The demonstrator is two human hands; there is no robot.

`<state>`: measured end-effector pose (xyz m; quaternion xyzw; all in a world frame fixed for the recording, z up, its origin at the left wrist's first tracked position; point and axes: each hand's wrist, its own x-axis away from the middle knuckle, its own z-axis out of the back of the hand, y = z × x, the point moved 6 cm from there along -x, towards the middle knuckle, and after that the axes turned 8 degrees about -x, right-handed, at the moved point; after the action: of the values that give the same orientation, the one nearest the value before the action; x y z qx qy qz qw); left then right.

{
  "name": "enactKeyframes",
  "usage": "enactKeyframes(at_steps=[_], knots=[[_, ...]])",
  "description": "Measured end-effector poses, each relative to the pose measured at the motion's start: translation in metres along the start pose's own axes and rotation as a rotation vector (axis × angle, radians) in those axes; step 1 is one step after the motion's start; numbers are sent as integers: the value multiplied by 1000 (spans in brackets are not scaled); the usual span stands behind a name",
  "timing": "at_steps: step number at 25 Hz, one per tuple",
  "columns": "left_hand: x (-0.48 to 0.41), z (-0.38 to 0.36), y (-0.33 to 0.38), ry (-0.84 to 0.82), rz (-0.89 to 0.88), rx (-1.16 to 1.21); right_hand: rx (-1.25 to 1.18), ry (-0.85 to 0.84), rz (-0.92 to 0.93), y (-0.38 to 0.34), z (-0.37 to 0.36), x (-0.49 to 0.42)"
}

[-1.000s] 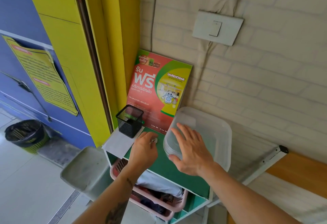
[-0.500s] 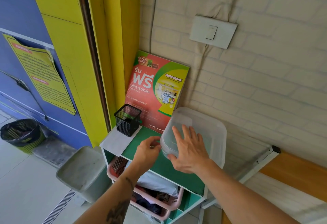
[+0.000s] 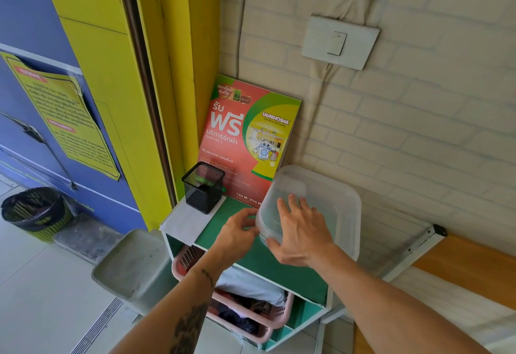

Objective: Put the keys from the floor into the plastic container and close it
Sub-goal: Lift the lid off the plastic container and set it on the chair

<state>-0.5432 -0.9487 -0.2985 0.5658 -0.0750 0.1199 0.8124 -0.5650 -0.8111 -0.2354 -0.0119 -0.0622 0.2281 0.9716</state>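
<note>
The translucent plastic container [image 3: 329, 200] stands on the green top of a small shelf unit [image 3: 268, 264], with its lid on. My right hand [image 3: 301, 230] lies on the lid's near left part, fingers spread and thumb hooked at the front rim. My left hand [image 3: 237, 230] is curled, its fingertips touching the container's left rim. The keys are hidden inside that hand; no metal shows now.
A black mesh pen cup [image 3: 203, 187] stands on a white sheet at the shelf's left. A red and green poster [image 3: 245, 135] leans on the brick wall behind. Pink baskets [image 3: 251, 314] fill the shelf below. A grey bin [image 3: 131, 264] and a black waste bin [image 3: 33, 208] stand on the floor.
My left hand moved right from the shelf top to the container's left rim; the small metal piece seen between its fingers is now hidden. The right hand stayed on the lid.
</note>
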Motion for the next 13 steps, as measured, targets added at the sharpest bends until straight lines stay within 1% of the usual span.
enactKeyframes(at_steps=[6,13], knots=[[-2,2,0,-18,26,32,93,-15,35,-7,4,-3],[-4,3,1,-60,61,67,212,-11,120,-16,16,-2]])
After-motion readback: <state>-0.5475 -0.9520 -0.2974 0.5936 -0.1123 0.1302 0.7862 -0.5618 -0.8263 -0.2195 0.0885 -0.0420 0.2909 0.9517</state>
